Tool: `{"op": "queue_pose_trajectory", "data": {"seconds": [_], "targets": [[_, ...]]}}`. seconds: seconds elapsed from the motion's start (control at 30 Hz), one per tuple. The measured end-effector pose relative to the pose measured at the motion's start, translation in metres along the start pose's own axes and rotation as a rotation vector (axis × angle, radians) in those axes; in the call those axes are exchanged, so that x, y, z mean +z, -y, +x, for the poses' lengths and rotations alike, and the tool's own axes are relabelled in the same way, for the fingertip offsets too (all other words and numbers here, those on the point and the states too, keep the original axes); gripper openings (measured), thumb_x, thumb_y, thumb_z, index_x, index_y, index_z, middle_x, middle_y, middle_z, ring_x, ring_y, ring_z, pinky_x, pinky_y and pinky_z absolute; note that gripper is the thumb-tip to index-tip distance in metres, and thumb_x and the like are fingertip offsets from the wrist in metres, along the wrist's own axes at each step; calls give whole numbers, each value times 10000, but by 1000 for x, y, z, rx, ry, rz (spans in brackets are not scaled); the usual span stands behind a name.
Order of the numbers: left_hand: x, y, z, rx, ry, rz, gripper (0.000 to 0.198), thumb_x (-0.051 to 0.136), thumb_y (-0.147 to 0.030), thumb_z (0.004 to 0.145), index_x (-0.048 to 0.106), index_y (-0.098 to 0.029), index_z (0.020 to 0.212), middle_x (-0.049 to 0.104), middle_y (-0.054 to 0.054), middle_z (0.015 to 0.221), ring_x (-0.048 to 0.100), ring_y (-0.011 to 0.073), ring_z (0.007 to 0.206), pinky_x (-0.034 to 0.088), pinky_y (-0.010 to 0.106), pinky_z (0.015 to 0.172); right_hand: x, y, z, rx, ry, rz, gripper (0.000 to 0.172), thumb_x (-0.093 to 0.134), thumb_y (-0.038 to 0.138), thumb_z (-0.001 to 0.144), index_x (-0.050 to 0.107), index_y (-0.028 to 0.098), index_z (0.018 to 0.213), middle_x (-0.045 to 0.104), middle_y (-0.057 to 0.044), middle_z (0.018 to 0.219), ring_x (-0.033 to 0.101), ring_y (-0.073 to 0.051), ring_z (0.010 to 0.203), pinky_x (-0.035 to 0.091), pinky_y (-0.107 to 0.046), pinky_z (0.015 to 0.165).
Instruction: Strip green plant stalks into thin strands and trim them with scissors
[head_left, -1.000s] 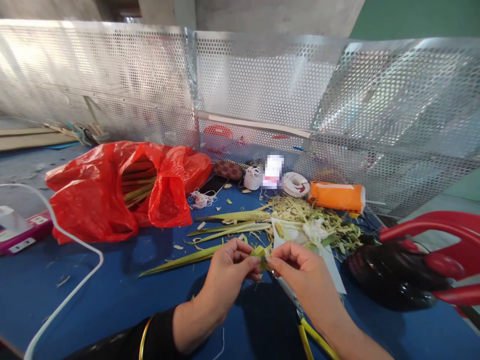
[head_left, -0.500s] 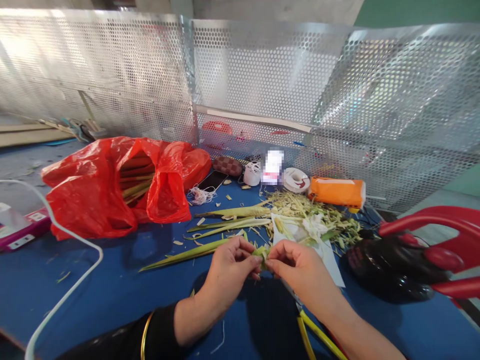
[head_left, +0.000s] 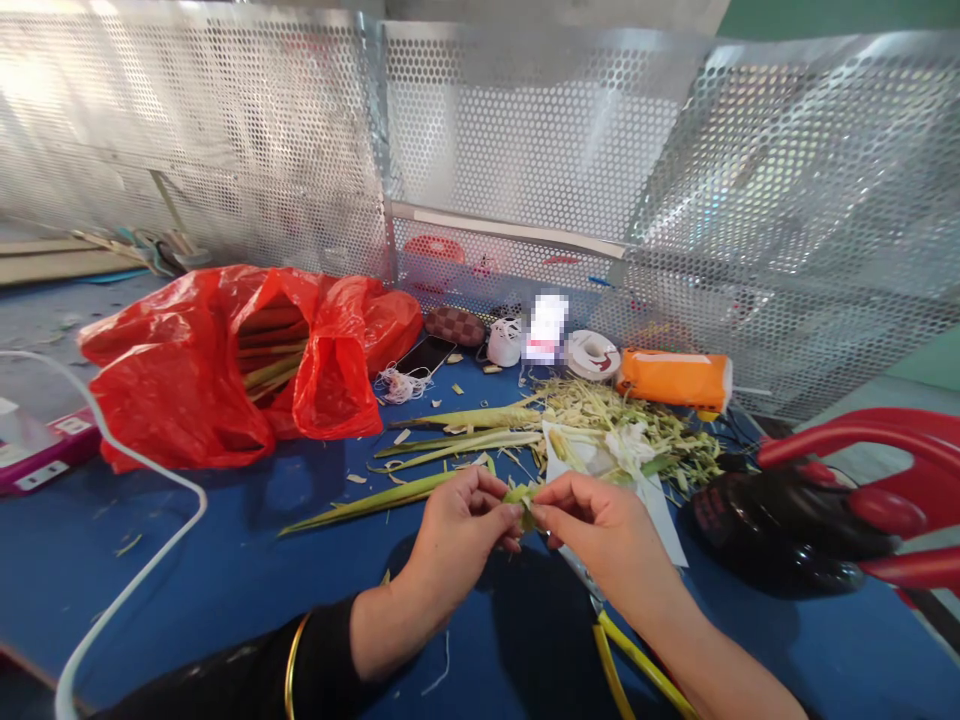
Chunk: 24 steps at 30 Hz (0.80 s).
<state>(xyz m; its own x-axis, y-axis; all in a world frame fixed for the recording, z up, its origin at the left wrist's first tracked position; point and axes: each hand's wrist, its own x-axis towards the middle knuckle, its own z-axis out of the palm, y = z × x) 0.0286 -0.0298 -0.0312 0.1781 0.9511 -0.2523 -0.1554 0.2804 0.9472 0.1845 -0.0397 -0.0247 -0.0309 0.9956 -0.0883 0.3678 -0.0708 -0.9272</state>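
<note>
Over the middle of the blue table, my left hand (head_left: pixel 469 525) pinches a small piece of green leaf (head_left: pixel 525 497) between thumb and fingers. From the other side my right hand (head_left: pixel 592 520) grips the same piece with thumb and forefinger. Its lower part is hidden by my fingers. Long green leaf strips (head_left: pixel 367 504) lie just beyond my left hand. A white sheet of paper (head_left: pixel 667 520) with leaf scraps on it lies partly behind my right hand. Below my right wrist rests a yellow-handled tool (head_left: pixel 637 660), its working end partly covered.
A red plastic bag (head_left: pixel 180 370) with long stalks stands at left, behind a white cable (head_left: pixel 172 540). A heap of shredded leaf (head_left: pixel 645 420), a ribbon roll (head_left: pixel 592 355) and an orange packet (head_left: pixel 675 380) lie beyond my hands. At right is a black-and-red appliance (head_left: pixel 780 530).
My fingers have shifted slightly on the green leaf piece, and more of it shows between them. Both hands stay in about the same place. The whole view has moved a little.
</note>
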Motion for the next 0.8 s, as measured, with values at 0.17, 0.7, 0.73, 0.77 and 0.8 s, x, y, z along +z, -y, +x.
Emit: {"op": "queue_pose_trajectory", "data": {"seconds": [0.17, 0.7, 0.73, 0.77, 0.8], "targets": [[0, 5, 1, 23, 0, 12, 231, 696, -249, 638, 498, -166, 727, 623, -19, 524, 577, 115, 455, 474, 236, 511, 3, 7, -3, -30, -52, -114, 112, 605, 280, 742, 662, 193, 700, 620, 7, 573, 550, -146, 545, 411, -244, 509], [1, 3, -2, 53, 36, 106, 159, 652, -224, 662, 522, -170, 735, 594, -35, 523, 573, 116, 478, 479, 240, 512, 6, 1, -1, 2, -101, 19, 142, 639, 277, 726, 585, 209, 839, 595, 43, 598, 578, -137, 508, 470, -254, 518], [1, 3, -2, 58, 47, 113, 149, 648, -217, 665, 525, -171, 733, 593, -35, 528, 575, 117, 486, 483, 241, 517, 5, 1, -1, 6, -97, 32, 157, 643, 273, 722, 584, 209, 852, 583, 52, 591, 570, -130, 485, 466, -253, 513], [0, 3, -3, 63, 61, 120, 139, 645, -211, 667, 529, -171, 732, 594, -33, 537, 577, 118, 496, 487, 242, 522, 4, 2, 0, 8, -91, 36, 160, 643, 277, 724, 591, 209, 859, 571, 58, 581, 563, -125, 467, 459, -252, 507], [0, 4, -3, 68, 74, 128, 130, 642, -205, 668, 533, -172, 730, 595, -31, 547, 580, 119, 507, 489, 242, 526, 3, 3, 0, 8, -83, 31, 157, 639, 286, 731, 604, 208, 862, 563, 60, 568, 558, -124, 458, 452, -251, 502]]}}
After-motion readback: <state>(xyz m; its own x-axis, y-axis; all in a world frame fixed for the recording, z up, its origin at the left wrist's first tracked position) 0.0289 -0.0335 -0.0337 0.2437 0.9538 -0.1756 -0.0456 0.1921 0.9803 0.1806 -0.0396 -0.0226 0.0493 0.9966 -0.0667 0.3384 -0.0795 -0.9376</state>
